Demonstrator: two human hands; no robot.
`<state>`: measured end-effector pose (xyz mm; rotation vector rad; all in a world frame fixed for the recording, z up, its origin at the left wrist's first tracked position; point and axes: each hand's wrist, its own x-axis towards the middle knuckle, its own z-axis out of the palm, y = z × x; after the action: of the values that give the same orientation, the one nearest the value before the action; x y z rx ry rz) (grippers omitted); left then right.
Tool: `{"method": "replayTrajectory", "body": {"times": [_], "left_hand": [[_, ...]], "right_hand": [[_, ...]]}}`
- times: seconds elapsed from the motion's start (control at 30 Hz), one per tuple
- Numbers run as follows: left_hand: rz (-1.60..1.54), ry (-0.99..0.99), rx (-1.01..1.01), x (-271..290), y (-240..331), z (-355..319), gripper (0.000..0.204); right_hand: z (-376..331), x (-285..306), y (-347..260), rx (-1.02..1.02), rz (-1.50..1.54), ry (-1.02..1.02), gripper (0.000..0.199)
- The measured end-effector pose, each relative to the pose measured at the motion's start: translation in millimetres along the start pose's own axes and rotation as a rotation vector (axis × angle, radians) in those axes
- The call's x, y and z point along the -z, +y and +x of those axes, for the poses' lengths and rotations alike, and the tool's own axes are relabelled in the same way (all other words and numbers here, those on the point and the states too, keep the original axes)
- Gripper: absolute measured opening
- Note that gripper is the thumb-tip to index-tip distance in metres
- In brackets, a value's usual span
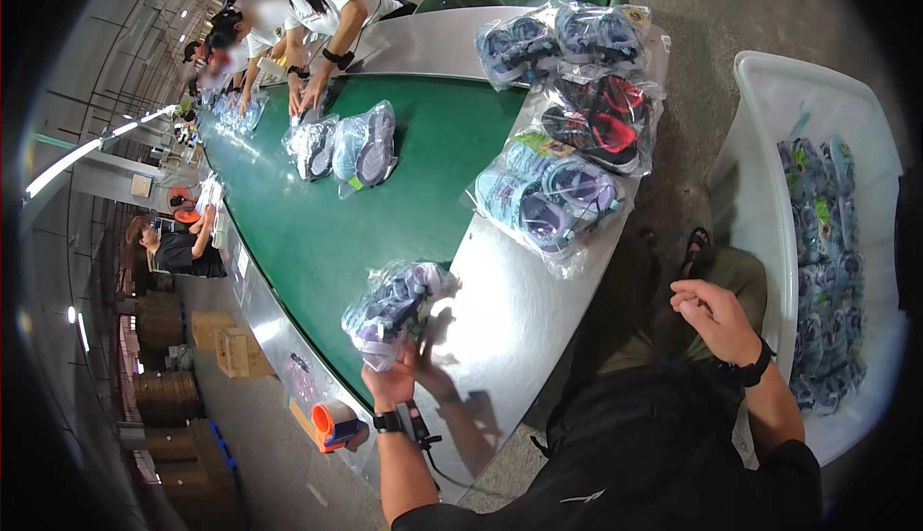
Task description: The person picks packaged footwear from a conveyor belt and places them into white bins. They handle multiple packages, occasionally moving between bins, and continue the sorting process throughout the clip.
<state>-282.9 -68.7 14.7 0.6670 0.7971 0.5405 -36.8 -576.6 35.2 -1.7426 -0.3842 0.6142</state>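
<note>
My left hand (390, 384) grips a clear bag with a pair of grey-purple shoes (392, 308) at the near end of the green belt (365, 233). Its fingers are partly hidden behind the bag. In front of my body, my right hand (716, 319) hangs in the air with its fingers curled in and nothing visible in them. On the metal table end (514, 266) lie bagged light-blue and purple shoes (548, 194), bagged black-and-red shoes (601, 122) and bagged blue-grey shoes (601, 36). Farther up the belt are two more bags of dark-and-grey shoes (363, 149).
At my right stands a white bin (760, 204) holding several bagged shoes (822, 271). An orange tape roll (334, 419) sits on the left metal edge, near a cable (430, 444). Co-workers (332, 2) reach over the belt's far side; cardboard boxes (242, 353) stand at left.
</note>
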Motion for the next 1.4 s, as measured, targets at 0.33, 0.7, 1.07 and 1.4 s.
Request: {"method": "replayTrajectory", "body": {"times": [0.33, 0.7, 1.07, 1.4], "left_hand": [[0.414, 0.075, 0.049, -11.0, 22.2, 48.9, 0.057], [0.330, -0.259, -0.007, -128.5, -14.8, -87.0, 0.047], [0.467, -0.615, 0.669, -267.8, -182.9, -141.2, 0.061], [0.409, -0.704, 0.848, -326.1, -257.2, -151.0, 0.049]], "right_hand": [[-15.9, 2.8, -14.0, 0.061, -0.020, 0.015, 0.032], [-51.3, 20.1, -6.0, 0.077, 0.086, 0.035, 0.040], [-88.3, 48.0, -36.6, 0.419, -0.153, 0.492, 0.036], [-119.5, 78.0, -37.5, 0.372, -0.503, 0.618, 0.055]]}}
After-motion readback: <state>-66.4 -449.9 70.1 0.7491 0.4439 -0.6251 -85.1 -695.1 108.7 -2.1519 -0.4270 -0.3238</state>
